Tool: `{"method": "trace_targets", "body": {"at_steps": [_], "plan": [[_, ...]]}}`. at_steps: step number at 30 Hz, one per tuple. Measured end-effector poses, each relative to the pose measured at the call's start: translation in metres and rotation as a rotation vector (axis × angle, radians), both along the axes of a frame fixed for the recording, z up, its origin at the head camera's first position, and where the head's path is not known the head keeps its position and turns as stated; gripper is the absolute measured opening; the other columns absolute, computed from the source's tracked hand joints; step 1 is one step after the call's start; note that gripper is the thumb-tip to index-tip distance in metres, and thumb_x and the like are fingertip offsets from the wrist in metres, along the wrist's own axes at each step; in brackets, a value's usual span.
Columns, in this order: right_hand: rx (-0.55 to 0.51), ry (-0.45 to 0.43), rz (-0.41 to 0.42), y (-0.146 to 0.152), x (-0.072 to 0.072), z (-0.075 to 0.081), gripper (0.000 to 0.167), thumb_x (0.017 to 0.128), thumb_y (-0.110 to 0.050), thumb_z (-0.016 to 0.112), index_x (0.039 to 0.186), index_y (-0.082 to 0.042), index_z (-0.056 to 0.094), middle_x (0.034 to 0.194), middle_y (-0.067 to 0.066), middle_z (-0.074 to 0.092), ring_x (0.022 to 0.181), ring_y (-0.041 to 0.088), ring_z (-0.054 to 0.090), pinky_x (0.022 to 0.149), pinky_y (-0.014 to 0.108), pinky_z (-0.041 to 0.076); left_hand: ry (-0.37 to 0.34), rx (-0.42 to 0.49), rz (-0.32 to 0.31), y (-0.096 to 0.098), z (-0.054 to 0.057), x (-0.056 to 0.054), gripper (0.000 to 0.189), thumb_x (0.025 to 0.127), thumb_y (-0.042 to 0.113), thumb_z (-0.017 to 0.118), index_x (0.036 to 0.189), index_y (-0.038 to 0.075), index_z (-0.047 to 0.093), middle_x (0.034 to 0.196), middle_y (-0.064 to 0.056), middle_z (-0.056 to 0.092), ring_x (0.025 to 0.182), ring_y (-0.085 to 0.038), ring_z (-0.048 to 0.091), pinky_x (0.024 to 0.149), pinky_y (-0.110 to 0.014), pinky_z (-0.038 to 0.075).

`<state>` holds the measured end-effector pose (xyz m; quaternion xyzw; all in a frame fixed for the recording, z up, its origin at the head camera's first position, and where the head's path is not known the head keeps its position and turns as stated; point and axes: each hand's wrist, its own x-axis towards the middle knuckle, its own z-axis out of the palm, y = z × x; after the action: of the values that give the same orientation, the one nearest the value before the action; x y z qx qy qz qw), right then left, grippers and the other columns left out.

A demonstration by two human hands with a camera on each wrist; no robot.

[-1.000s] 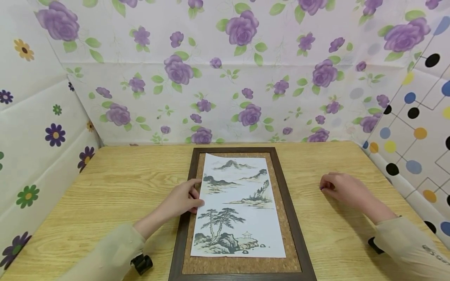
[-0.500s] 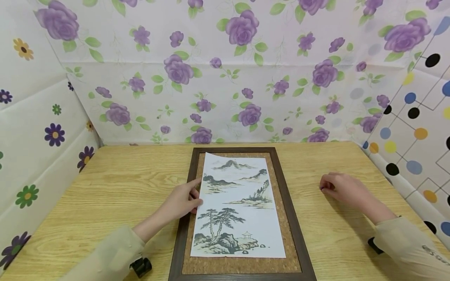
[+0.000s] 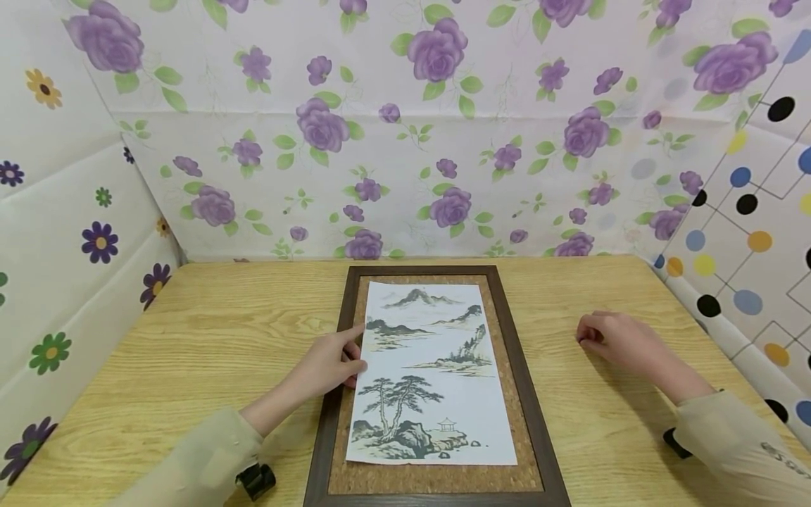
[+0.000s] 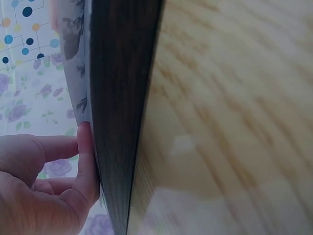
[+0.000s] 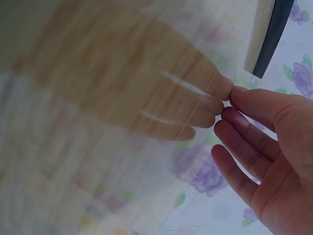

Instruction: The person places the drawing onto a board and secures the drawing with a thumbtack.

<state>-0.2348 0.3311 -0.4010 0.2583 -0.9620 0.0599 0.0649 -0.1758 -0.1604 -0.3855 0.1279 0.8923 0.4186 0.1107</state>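
A white sheet with an ink landscape print (image 3: 437,394) lies on the cork of a dark-framed cork board (image 3: 532,422). My left hand (image 3: 326,362) pinches the print's left edge, with the thumb over the paper and the index finger reaching further up the edge. In the left wrist view the thumb (image 4: 61,147) and a fingertip meet at the paper beside the dark frame (image 4: 115,98). My right hand (image 3: 617,341) rests on the table to the right of the board, fingers loosely bent. A dark purplish spot at its fingertips is too small to identify.
The board stands on a shiny wood-grain table (image 3: 222,338), which mirrors the right hand in the right wrist view. Floral sheets (image 3: 393,141) wall off the back and left, and a dotted sheet (image 3: 747,282) the right. Each forearm bears a black strap (image 3: 255,480).
The print has slid very slightly to the right, and its raised top left corner has come down flat. My left index finger has straightened a little along the edge. The right hand stays put.
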Motion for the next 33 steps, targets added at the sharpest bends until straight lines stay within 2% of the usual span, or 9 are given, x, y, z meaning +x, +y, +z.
{"method": "trace_targets", "body": {"at_steps": [15, 27, 33], "plan": [[0.003, -0.008, -0.003, 0.0001, -0.0015, -0.0003, 0.013, 0.085, -0.01, 0.075, 0.085, -0.02, 0.068, 0.077, -0.009, 0.06, 0.067, 0.001, 0.049, 0.057, 0.024, 0.044, -0.018, 0.001, 0.014, 0.002, 0.0011, -0.0001, 0.066, 0.091, 0.002, 0.063, 0.151, -0.005, 0.035, 0.086, -0.009, 0.062, 0.059, -0.013, 0.063, 0.052, -0.025, 0.047], [0.005, -0.045, -0.028, -0.0022, -0.0017, 0.0039, 0.013, 0.085, -0.011, 0.076, 0.085, -0.021, 0.068, 0.077, -0.01, 0.061, 0.067, 0.001, 0.05, 0.058, 0.024, 0.045, -0.002, -0.01, 0.0, 0.0015, -0.0004, 0.0, 0.067, 0.091, 0.003, 0.063, 0.15, -0.005, 0.035, 0.082, -0.007, 0.063, 0.058, -0.012, 0.063, 0.051, -0.024, 0.044], [0.008, -0.028, -0.01, -0.002, -0.0035, 0.0027, 0.014, 0.083, -0.01, 0.077, 0.084, -0.021, 0.069, 0.076, -0.011, 0.062, 0.066, 0.0, 0.051, 0.057, 0.023, 0.045, -0.002, -0.013, 0.003, 0.0019, -0.0008, -0.0005, 0.067, 0.09, 0.001, 0.064, 0.15, -0.005, 0.035, 0.082, -0.007, 0.062, 0.058, -0.012, 0.063, 0.052, -0.025, 0.048]]}}
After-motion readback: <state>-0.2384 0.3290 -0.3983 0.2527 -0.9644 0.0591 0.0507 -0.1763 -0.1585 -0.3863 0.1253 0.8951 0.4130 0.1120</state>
